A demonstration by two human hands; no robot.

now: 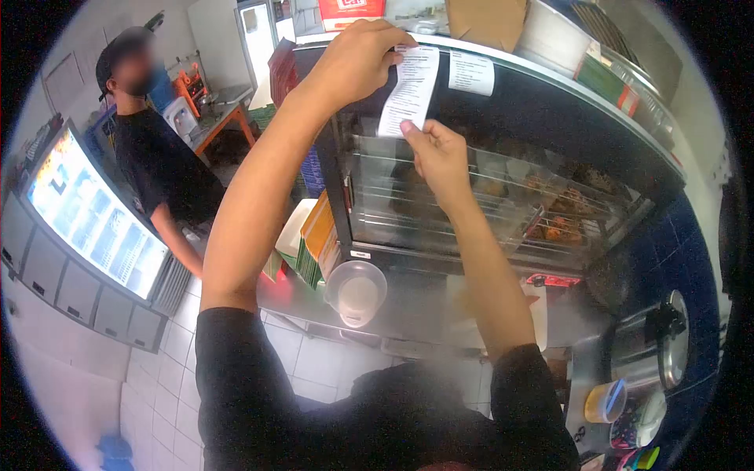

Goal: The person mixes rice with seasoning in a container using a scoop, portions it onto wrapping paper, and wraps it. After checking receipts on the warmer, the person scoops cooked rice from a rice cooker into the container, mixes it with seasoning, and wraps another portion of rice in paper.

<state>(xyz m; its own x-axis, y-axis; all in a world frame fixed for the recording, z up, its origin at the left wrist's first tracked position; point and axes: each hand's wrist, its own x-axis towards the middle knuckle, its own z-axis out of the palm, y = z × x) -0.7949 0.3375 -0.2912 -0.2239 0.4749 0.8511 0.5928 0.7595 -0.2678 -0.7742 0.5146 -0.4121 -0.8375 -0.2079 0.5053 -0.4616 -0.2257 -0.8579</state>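
Observation:
A long printed paper slip (411, 90) hangs at the top edge of the glass-fronted cabinet (357, 196). My left hand (363, 61) is closed on the slip's upper end, its fingertips at the cabinet's top rim. Lower down, my right hand (440, 157) pinches the bottom corner of the same slip between thumb and fingers. To the right of it, a second, shorter slip (471, 74) hangs from the same edge, touched by neither hand. Behind the glass, wire shelves bear food (561, 228).
A person in black (157, 157) stands at the left near a lit drinks fridge (94, 216). Below the cabinet are a clear plastic jug (356, 293) and upright cartons (318, 239). At the right stand a metal pot (648, 345) and a tub of yellow liquid (605, 402).

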